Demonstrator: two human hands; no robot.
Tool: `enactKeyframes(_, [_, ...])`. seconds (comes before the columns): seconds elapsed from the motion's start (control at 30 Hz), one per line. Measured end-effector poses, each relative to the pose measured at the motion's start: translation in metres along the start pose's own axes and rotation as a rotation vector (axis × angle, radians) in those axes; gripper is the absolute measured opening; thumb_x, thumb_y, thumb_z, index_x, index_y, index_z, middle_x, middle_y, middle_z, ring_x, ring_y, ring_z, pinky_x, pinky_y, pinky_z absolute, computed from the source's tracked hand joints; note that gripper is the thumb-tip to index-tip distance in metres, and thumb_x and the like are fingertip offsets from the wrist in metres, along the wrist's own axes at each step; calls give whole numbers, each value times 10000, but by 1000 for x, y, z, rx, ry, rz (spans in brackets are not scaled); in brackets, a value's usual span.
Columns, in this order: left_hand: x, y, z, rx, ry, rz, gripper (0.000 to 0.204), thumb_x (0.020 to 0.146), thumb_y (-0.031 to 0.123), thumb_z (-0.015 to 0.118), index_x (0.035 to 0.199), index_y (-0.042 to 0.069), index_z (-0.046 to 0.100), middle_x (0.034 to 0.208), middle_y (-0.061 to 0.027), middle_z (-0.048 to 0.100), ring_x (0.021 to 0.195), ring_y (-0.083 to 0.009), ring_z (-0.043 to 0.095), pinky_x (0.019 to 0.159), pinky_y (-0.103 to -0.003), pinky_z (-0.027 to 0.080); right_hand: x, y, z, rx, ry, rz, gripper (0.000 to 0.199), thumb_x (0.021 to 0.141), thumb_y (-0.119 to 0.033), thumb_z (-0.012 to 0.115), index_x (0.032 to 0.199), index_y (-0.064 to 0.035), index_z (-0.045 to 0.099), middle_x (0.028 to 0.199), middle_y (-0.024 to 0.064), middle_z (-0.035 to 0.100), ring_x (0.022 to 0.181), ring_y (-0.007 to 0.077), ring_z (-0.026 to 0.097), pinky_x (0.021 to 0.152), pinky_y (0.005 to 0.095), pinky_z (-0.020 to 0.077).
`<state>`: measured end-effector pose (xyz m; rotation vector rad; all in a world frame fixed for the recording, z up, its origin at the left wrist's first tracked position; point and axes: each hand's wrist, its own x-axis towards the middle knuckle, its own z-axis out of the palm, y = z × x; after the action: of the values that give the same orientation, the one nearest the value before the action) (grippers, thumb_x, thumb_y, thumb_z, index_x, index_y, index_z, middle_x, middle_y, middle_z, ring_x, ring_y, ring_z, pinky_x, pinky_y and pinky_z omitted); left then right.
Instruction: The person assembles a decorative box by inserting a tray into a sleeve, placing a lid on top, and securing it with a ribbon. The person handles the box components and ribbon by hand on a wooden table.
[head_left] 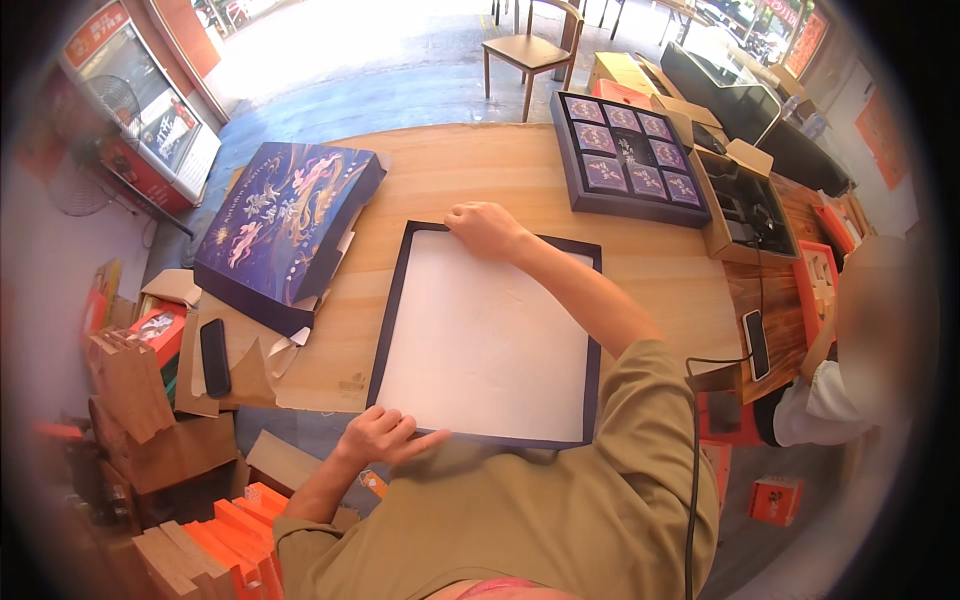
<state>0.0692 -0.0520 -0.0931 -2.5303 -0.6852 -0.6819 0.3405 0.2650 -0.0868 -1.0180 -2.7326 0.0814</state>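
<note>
A shallow dark-blue box (592, 395) with a white inside lies open side up at the table's near edge, right in front of me. My right hand (487, 230) reaches across it, fingers closed on the far rim near the far left corner. At the near left corner, my left hand (385, 437) is curled at the rim, one finger stretched along the near edge; what its fingertips touch is partly hidden. Left of the box rests a printed purple-blue gift box lid (285, 220), tilted, with torn-looking flaps along its near right side.
On the wooden table (460, 165), a dark tray (632, 150) of small square purple boxes sits far right, beside a cardboard box (745, 205). Phones lie left (214, 357) and right (757, 345). A black cable (692, 450) runs by my right side. Another person (830, 400) is at right.
</note>
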Motion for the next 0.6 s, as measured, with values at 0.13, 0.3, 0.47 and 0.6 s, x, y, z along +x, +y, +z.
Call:
enactKeyframes(0.13, [2,-5,-1,-6,-4,32,494,895,196,777,1322,445,758,734,31,282,600,-118,307,512,-258,219,-9,-6,-5,45,9,83,202,931,-108,628,1111,-40,691,1045,160,724,1046,349,720,875,454,586])
enactKeyframes(0.3, [2,-5,1,-15,-14,58,501,888,186,773,1321,438,762,729,28,269,590,-120,300,510,-258,221,-26,0,-30,100,-109,159,343,891,-185,663,1205,-48,685,1046,163,748,1043,359,722,887,477,581])
enactKeyframes(0.47, [4,-6,0,-58,-16,17,569,879,123,706,1349,442,745,724,32,251,589,-116,287,510,-257,211,-50,27,-56,147,-261,169,407,881,-205,689,1253,-43,704,1094,175,766,1074,358,718,917,476,574])
enactKeyframes(0.6, [1,-7,2,-81,-12,-6,608,873,86,679,1360,445,737,726,34,243,594,-114,278,512,-258,205,-84,44,-71,140,-268,195,386,884,-205,701,1238,-51,730,1122,171,765,1104,359,709,938,475,570])
